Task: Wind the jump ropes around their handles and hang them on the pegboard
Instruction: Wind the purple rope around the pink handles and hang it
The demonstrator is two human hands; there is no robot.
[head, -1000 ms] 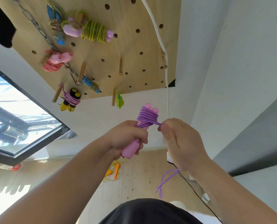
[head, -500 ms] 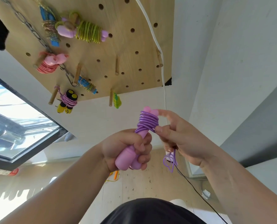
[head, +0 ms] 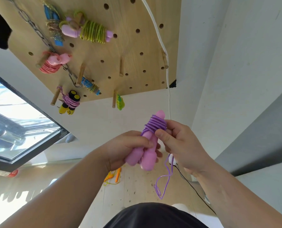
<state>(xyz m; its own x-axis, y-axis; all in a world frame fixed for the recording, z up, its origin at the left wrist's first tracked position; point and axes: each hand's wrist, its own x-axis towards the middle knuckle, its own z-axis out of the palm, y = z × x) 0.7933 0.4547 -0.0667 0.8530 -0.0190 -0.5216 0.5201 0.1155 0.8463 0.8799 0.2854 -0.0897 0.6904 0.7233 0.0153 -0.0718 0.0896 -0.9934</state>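
The left hand (head: 128, 148) gripped two pink handles (head: 141, 155) below the pegboard (head: 137, 46). The right hand (head: 181, 145) pinched the purple rope (head: 156, 125) coiled round their tops, its loose end dangling.

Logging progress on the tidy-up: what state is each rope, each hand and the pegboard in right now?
purple rope, mostly wound round its handles, a loose tail hanging below.
pink handles, side by side, gripped together.
left hand, curled round the pink handles.
right hand, pinching the purple coils.
orange-handled rope, lying unwound on the floor.
pegboard, wound ropes hang on it; the middle peg is bare.
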